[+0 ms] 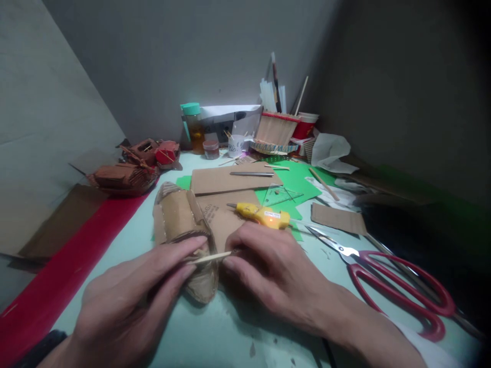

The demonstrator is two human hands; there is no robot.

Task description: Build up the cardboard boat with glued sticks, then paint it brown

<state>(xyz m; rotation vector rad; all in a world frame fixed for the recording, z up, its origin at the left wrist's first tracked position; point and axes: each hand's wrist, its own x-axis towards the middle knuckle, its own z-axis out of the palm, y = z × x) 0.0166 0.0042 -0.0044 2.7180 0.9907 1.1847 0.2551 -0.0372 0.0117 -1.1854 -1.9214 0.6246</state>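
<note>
- From where I stand, the right hand (272,271) has thumb and forefinger pinched on one end of a thin pale wooden stick (210,258). The left hand (134,286) has thumb and forefinger around the other end; I can't tell whether they press on it.
- The stick lies nearly level between the two hands, across the lower part of a long, brown cardboard model with pointed ends and a curved roof (178,209), at the near end of the work.
- If the hands pull or bend against each other, I'd expect so slender a stick to snap or splinter.
- A loose pinch on the left could let it slip or drop into the hollow by the roof's edge.
- The left forefinger overlaps that edge, so a hard push there might dent the card or strain its seams.
- The yellow plastic hot-glue gun (253,212) lies just past the right knuckles, its small orange light lit. I'd take the nozzle as hot; lifting or sliding that hand carelessly could mean a burn.
- Its nozzle points toward the model over a flat brown printed cardboard sheet (220,217), so any drip could glue the wrong surface.
- The red-handled metal scissors (348,251) lie near the right forearm, blades slightly apart; an outward elbow swing might knock them or catch skin.
</note>
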